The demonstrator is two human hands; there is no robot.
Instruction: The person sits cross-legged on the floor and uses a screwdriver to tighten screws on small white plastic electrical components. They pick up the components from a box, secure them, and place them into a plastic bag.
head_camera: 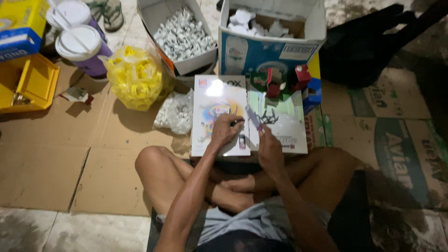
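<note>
Near the frame's centre, over the glossy book (219, 119): left hand (226, 130) pinching a dark pen (235, 123), right hand (269, 148) gripping a purple strip (253, 117); keeping both steady, close together.

Bare arms and legs, no sleeves; light grey-blue shorts, a dark top at the bottom edge

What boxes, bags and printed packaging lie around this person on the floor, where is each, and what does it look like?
White printed sheet: flat under the left hand, glossy, colourful picture.
Blue and white carton: ahead, open, white pieces inside.
Grey open box: left of that carton, full of small white parts.
Yellow bag: clear plastic, yellow rings.
Yellow and blue box: far left corner.
Right hand: over the sheet, pinching something small.
</note>
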